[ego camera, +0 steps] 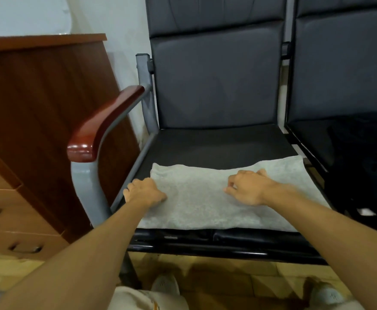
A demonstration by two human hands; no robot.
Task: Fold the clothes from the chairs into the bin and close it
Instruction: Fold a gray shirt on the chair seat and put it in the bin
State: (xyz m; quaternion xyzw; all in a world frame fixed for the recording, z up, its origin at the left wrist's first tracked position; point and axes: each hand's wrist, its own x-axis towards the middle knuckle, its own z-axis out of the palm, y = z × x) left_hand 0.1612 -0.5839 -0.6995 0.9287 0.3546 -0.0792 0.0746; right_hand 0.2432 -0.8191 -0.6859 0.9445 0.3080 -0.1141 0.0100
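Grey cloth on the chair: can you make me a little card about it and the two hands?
thing: grey cloth, spread flat
where: front of the black chair seat
left hand: grips the cloth's left edge
right hand: curled on top of the cloth, grip unclear
next chair: dark clothes on it
bin: not in view

Dim, soft light; warped, blurry edges

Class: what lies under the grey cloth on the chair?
The black chair seat, bare behind the grey cloth. The left hand and right hand grip the cloth from above. Anything else beneath is hidden.
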